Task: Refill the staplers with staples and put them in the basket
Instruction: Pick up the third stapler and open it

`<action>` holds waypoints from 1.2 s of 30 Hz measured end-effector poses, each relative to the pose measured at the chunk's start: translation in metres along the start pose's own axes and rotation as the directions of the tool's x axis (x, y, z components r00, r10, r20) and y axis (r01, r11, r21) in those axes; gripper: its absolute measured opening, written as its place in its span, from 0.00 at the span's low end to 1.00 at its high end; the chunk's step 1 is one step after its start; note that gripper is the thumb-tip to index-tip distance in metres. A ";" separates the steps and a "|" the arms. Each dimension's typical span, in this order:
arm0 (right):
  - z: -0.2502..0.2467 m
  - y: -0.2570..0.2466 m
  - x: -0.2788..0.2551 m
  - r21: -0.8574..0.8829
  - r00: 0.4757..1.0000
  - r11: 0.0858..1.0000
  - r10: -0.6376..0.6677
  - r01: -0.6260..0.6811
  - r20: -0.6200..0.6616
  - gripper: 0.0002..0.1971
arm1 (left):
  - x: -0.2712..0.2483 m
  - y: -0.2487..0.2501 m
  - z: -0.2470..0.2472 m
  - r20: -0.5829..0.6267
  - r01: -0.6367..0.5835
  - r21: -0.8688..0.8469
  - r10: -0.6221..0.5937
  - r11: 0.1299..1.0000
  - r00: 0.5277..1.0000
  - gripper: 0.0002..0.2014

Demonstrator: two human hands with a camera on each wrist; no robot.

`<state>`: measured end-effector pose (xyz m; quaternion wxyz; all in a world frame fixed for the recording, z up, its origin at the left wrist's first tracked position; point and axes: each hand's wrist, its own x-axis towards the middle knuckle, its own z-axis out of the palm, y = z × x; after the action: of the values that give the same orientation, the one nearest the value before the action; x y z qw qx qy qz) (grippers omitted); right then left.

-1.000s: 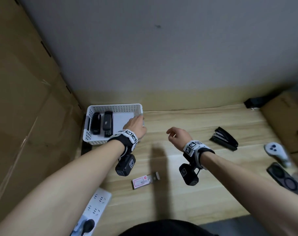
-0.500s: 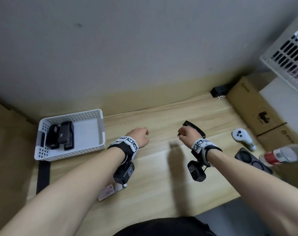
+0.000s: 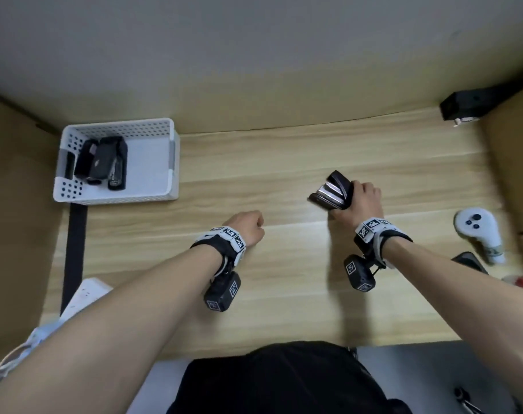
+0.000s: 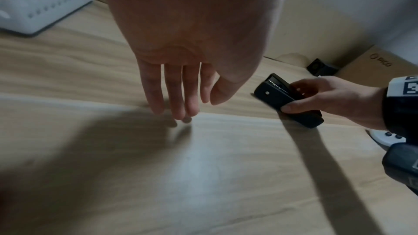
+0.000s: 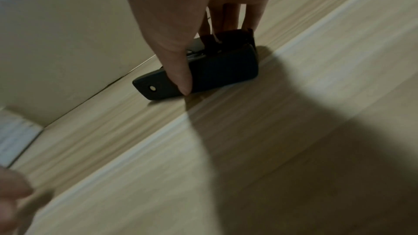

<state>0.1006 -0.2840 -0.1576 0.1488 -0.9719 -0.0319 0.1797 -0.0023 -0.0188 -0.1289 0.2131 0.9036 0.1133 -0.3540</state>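
The right hand (image 3: 362, 202) has its fingers and thumb clamped around a black stapler (image 3: 332, 191) resting on the table (image 3: 284, 162), well apart from the white basket (image 3: 170, 162) that already holds other staplers (image 3: 103, 161). The left hand (image 3: 248, 230) holds nothing, fingers relaxed just above the wood. Best lift it squarely — then bring the free hand over to steady the base before opening the top.

A pale wood-grain worktop (image 3: 284, 162) is filling the middle of the head view. A white perforated basket (image 3: 170, 162) is sitting on it at upper left, a black stapler (image 3: 333, 191) is resting right of centre, a white controller (image 3: 478, 231) is lying at the right edge, and a white power strip (image 3: 85, 294) is lying at lower left.
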 end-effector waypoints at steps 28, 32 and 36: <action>0.115 -0.223 -0.082 0.278 0.968 0.957 0.005 -0.077 0.252 0.11 | -0.026 -0.159 -0.019 -0.257 0.047 -0.496 -0.198 0.867 0.946 0.10; 0.118 -0.233 -0.085 0.425 0.955 0.896 -0.004 -0.127 0.295 0.13 | -0.021 -0.173 -0.023 -0.238 0.050 -0.561 -0.219 0.826 0.946 0.08; 0.124 -0.244 -0.088 0.544 0.958 0.828 -0.029 -0.136 0.284 0.20 | -0.023 -0.180 -0.030 -0.202 0.083 -0.622 -0.261 0.779 0.944 0.11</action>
<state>-0.0281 -0.0269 -0.1645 0.4149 -0.8509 0.0287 0.3209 -0.0654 0.1529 -0.1485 0.4390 0.8137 0.3317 -0.1875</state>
